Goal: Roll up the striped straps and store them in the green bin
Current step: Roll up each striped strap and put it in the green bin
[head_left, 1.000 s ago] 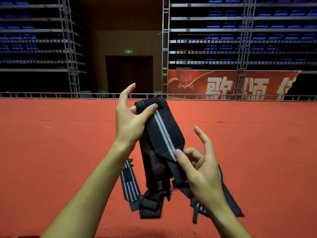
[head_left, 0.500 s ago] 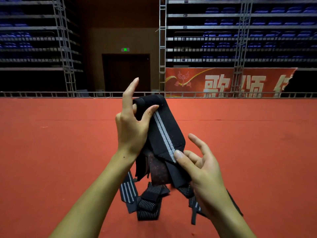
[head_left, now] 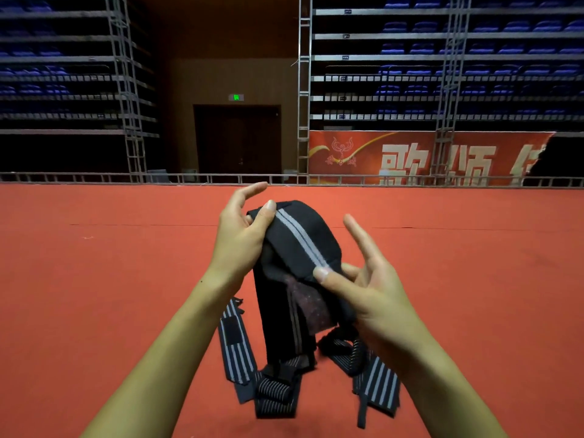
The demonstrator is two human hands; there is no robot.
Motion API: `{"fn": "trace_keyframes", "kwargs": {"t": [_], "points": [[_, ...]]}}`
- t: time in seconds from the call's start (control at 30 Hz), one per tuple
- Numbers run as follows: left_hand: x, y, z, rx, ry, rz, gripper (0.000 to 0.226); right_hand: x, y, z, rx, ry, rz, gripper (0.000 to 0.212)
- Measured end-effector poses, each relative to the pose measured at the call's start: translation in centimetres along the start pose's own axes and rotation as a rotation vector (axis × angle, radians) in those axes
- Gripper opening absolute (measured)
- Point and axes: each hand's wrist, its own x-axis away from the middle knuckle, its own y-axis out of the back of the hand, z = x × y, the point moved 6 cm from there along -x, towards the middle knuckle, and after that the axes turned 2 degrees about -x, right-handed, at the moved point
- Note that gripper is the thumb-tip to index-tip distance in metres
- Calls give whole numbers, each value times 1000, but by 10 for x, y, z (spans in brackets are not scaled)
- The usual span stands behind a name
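I hold a black strap (head_left: 300, 245) with two grey stripes up in front of me. My left hand (head_left: 240, 238) pinches its top end between thumb and fingers, index finger raised. My right hand (head_left: 366, 289) pinches the strap lower down with the thumb on the stripes, its other fingers spread. The strap's tail hangs down between my forearms. More striped straps (head_left: 240, 355) lie in a loose pile on the red floor below, some of them (head_left: 376, 384) under my right wrist. No green bin is in view.
Red carpeted floor (head_left: 94, 279) spreads all around. A low metal rail (head_left: 94, 178) borders its far edge. Beyond stand scaffold towers, blue seating tiers, a dark doorway (head_left: 237, 140) and a red banner (head_left: 410, 159).
Both hands have lowered slightly with the strap. The top end has folded over and bent toward the right hand, making the held part more curved.
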Motion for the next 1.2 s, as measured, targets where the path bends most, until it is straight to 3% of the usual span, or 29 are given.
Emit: {"fn": "trace_keyframes", "kwargs": {"t": [0.17,0.3,0.37,0.43,0.6,0.73,0.87,1.03,1.13,1.2], "points": [[6,14,-4,-212,24,63,54,-17,-3,46,49,217,-36,95],[20,38,-23,-637,-252,-130,59,-32,-9,58,112,271,-45,97],[33,42,-37,-522,-384,-170,58,-38,-9,59,114,280,-57,98],[46,39,-51,-390,-489,-107,65,-42,-10,57,108,277,-64,98],[53,26,-64,-478,-659,10,99,-43,-22,43,107,230,-28,97],[52,15,-63,-553,-709,88,102,-39,-23,32,98,203,-33,90],[57,9,-54,-528,-638,73,97,-31,-18,23,177,165,-6,72],[58,12,-33,-249,-367,61,98,-15,23,18,259,252,-90,42],[58,10,-25,-191,-255,78,94,-8,27,20,473,404,-78,54],[58,5,-22,-144,-183,99,87,-10,18,18,477,421,-13,63]]}}
